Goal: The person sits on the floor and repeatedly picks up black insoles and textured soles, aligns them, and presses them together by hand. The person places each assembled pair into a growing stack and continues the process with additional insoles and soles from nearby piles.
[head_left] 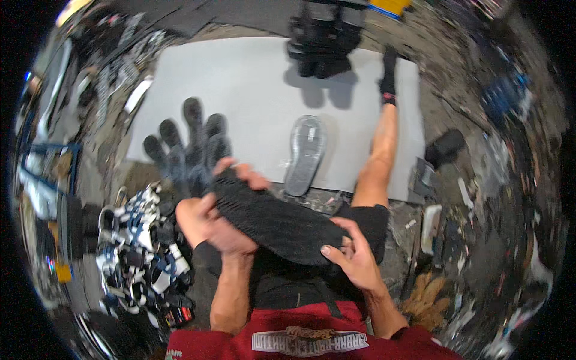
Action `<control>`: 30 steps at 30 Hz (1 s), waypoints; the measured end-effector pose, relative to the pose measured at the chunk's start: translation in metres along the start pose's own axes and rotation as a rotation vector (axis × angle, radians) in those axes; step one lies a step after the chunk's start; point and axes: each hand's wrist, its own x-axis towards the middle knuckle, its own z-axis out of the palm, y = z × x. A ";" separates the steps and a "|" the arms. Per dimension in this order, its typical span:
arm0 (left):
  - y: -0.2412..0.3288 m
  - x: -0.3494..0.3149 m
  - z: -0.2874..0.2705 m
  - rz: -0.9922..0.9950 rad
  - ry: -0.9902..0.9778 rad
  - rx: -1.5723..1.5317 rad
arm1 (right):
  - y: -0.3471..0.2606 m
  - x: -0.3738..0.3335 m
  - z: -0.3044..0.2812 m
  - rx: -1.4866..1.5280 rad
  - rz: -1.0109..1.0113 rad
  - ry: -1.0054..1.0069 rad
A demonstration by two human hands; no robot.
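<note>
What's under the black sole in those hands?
Black shorts show past the near edge of the black sole, which the left hand and right hand hold. What lies directly beneath it is covered; its underside faces away.

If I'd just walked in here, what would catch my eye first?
Probably the large dark textured sole, which the left hand and right hand hold across the lap. Just beyond it, a shiny grey sole lies at the near edge of the pale sheet. At lower left, a jumbled black-and-white heap also stands out.
</note>
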 end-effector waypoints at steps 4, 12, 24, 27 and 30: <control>-0.004 -0.016 -0.015 0.083 -0.143 0.033 | 0.029 0.003 -0.002 0.492 0.099 0.162; 0.000 -0.084 -0.037 -0.560 -0.049 0.160 | 0.000 0.026 -0.038 0.117 -0.404 0.474; -0.025 -0.118 -0.049 -1.415 0.064 -0.053 | -0.003 0.021 -0.051 -0.313 -0.486 0.336; -0.032 -0.114 -0.039 -1.452 0.035 -0.015 | -0.008 0.017 -0.065 -0.176 -0.493 0.303; -0.040 -0.108 -0.030 -1.497 -0.007 -0.059 | -0.026 0.003 -0.071 -0.143 -0.527 0.304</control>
